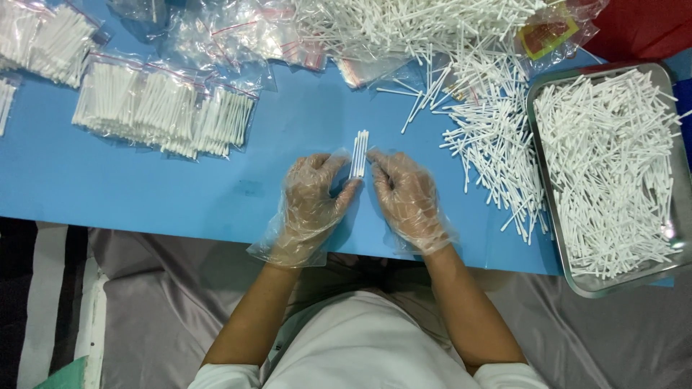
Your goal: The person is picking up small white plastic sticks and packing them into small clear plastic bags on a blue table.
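Note:
Both my hands wear clear plastic gloves and rest on the blue table [108, 180]. Between them lies a small neat bundle of white sticks [359, 151], pointing away from me. My left hand [311, 203] presses the bundle's left side with its fingertips. From the right, my right hand [407, 198] touches the bundle with thumb and forefinger. The sticks lie on the table surface, squeezed between the two hands.
A metal tray [540, 155] at the right holds several loose white sticks. A loose pile of sticks [497, 151] spreads beside it and along the far edge. Filled clear bags of sticks [166, 108] lie at the far left, with empty bags [238, 32] behind them.

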